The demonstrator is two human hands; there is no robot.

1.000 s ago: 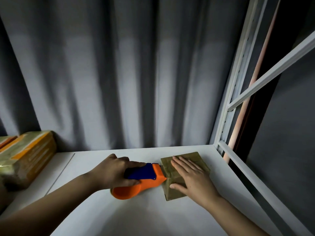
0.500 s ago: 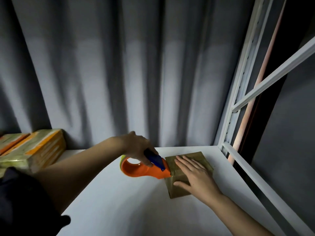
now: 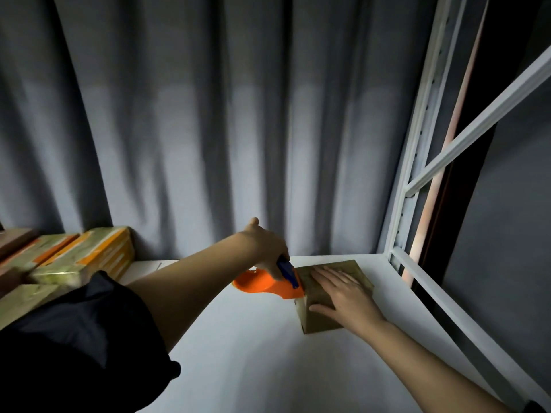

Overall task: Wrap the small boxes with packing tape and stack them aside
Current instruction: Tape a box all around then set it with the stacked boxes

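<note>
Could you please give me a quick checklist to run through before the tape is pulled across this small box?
1. Right hand flat on the small box, steadying it: ok.
2. Left hand gripping the tape dispenser: ok.
3. Dispenser's front end against the box's left edge: ok.
4. Tape stuck to the box: cannot tell.
5. White table bare around the box: ok.
6. Wrapped boxes stacked far left, out of the way: ok.

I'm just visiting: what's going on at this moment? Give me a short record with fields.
surface: white table
left hand: gripping an orange tape dispenser, its front end at the small box's left edge
right hand: flat on top of the small box
far left: stack of wrapped boxes
backdrop: grey curtain
</note>
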